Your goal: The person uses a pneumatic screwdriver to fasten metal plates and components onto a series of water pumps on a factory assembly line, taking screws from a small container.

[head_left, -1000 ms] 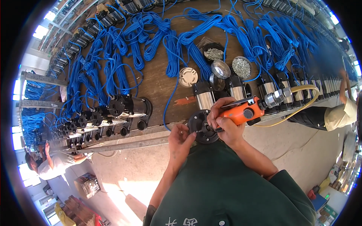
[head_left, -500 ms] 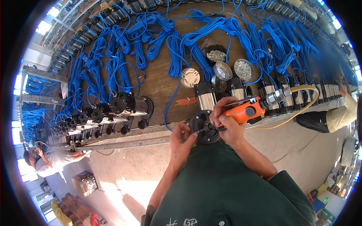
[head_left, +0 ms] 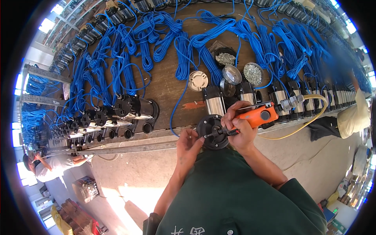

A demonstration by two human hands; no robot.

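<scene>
A black-and-silver cylindrical pump lies on the bench edge, its round black end [head_left: 212,143] facing me. My right hand [head_left: 242,131] is wrapped around an orange air screwdriver [head_left: 256,116]. Its dark bit [head_left: 212,134] points left across the pump end, toward a screw near the rim. At that rim is my left hand [head_left: 188,145], fingers curled and thumb tip beside the screw and the bit's end. Whatever its fingertips pinch is too small to make out. From the tool's metal fitting [head_left: 291,102] a yellow air hose [head_left: 323,102] loops down and behind my right arm.
More pumps stand in rows left [head_left: 135,107] and right [head_left: 280,98]. Blue cable coils [head_left: 182,56] cover the bench [head_left: 166,84]. Bowls of small metal parts [head_left: 252,73] and a pale round disc [head_left: 198,81] sit beyond the pump. Other people work at far left [head_left: 55,166] and right [head_left: 354,113].
My right hand has drawn the screwdriver slightly to the right, and more of its bit shows over the pump end. My left hand stays nearly where it was at the rim.
</scene>
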